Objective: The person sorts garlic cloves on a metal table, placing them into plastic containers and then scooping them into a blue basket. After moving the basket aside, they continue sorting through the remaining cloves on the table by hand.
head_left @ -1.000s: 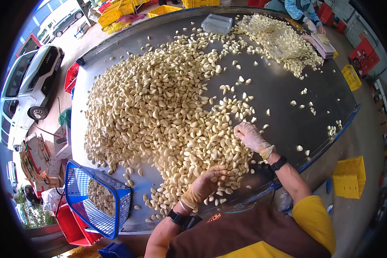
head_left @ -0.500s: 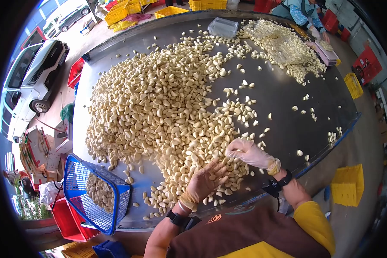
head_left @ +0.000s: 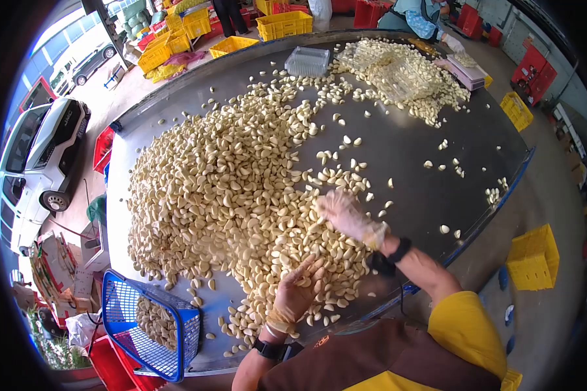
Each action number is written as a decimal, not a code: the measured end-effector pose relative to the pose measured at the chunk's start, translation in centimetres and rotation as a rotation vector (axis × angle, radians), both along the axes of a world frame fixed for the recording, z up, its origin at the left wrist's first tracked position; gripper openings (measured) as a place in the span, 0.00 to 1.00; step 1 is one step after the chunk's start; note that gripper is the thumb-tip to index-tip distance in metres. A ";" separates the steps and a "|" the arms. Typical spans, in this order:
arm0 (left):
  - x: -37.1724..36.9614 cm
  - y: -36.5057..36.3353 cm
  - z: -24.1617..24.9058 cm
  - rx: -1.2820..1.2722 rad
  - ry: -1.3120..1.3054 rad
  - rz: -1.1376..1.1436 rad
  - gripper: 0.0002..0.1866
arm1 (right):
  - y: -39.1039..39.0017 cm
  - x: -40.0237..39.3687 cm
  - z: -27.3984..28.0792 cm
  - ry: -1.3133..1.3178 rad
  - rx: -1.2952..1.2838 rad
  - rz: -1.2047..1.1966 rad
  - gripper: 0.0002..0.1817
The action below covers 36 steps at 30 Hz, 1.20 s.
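A broad heap of peeled garlic cloves (head_left: 209,176) covers the left and middle of a dark metal table (head_left: 424,208). My left hand (head_left: 297,293), gloved, rests palm inward at the heap's near edge, its fingers apart and nothing held. My right hand (head_left: 346,215), in a pale glove, is over the right side of the heap, its fingers bent and blurred; whether they hold a clove is hidden. To the left, a blue plastic basket (head_left: 189,326) lies tilted at the table's edge with cloves inside.
A clear plastic box (head_left: 307,62) lies at the table's far side beside a second clove pile (head_left: 404,78). A co-worker (head_left: 421,19) stands beyond it near a pink scale (head_left: 463,72). Yellow crates (head_left: 533,257) and red crates (head_left: 103,148) stand around the table.
My right hand has moved left and up over the heap. My left hand has turned more upright. The whole view has shifted, with the far pile now further left.
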<state>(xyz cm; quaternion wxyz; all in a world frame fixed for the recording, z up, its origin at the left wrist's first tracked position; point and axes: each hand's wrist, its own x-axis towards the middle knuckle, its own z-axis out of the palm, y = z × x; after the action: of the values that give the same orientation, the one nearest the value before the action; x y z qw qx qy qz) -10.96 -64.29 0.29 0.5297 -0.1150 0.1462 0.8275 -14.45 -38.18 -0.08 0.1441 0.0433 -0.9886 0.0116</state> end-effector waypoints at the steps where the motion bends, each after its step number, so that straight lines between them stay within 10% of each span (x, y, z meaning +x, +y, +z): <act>1: 0.2 -0.1 0.0 -0.018 -0.010 0.017 0.26 | -1.2 2.1 2.4 -0.178 -0.311 0.107 0.11; 3: 0.4 -0.2 0.3 -0.050 -0.101 0.044 0.25 | -2.7 6.0 5.3 -0.301 -0.614 0.322 0.15; 6: 0.5 -0.6 -2.6 -0.062 -0.130 0.013 0.24 | 2.4 6.2 4.6 -0.225 -1.019 -0.008 0.15; 8: 0.6 -0.9 -3.7 0.130 -0.145 -0.107 0.23 | 9.1 5.2 1.1 0.134 -0.530 -0.427 0.13; 10: 0.8 -0.6 -2.6 0.042 -0.097 -0.138 0.23 | 14.0 5.8 -2.1 -0.060 -0.013 -0.724 0.18; 15: 0.7 0.6 1.2 -0.150 0.040 -0.146 0.26 | 6.9 7.1 0.3 -0.007 -0.834 -0.273 0.10; 20: 0.9 -0.5 -1.6 -0.074 0.057 -0.089 0.19 | -4.8 8.1 6.2 -0.245 -0.790 0.458 0.18; 21: 1.9 -0.8 -2.2 -0.182 0.404 0.049 0.19 | -4.3 7.2 4.5 -0.211 -0.911 0.382 0.16; 23: 0.3 -3.2 -0.4 0.021 -0.178 0.040 0.18 | -1.5 4.9 0.6 -0.122 -1.132 0.072 0.13; 25: -0.4 -7.0 1.5 -0.043 -0.225 0.177 0.16 | 1.5 3.6 -0.2 -0.013 -0.673 -0.118 0.10; 29: -0.6 -19.2 9.1 -0.129 0.408 0.665 0.15 | -1.9 4.7 2.3 0.006 -0.682 0.047 0.13; 31: -0.6 -25.3 9.8 -1.002 0.938 1.088 0.20 | -4.7 5.8 2.2 0.013 -0.512 0.201 0.15; 33: -0.9 -27.7 14.1 -1.173 0.962 1.120 0.26 | -6.8 6.7 0.3 -0.004 -0.409 0.311 0.21; 36: 0.1 -31.4 11.6 -2.450 1.364 0.928 0.31 | -12.3 7.2 2.5 -0.170 -0.327 0.524 0.30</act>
<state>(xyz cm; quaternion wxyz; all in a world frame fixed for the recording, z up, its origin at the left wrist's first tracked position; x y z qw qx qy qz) -10.83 -95.72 11.84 -0.3714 -0.1135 0.9047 0.1752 -7.25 -50.52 2.42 0.0583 0.2716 -0.9373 0.2104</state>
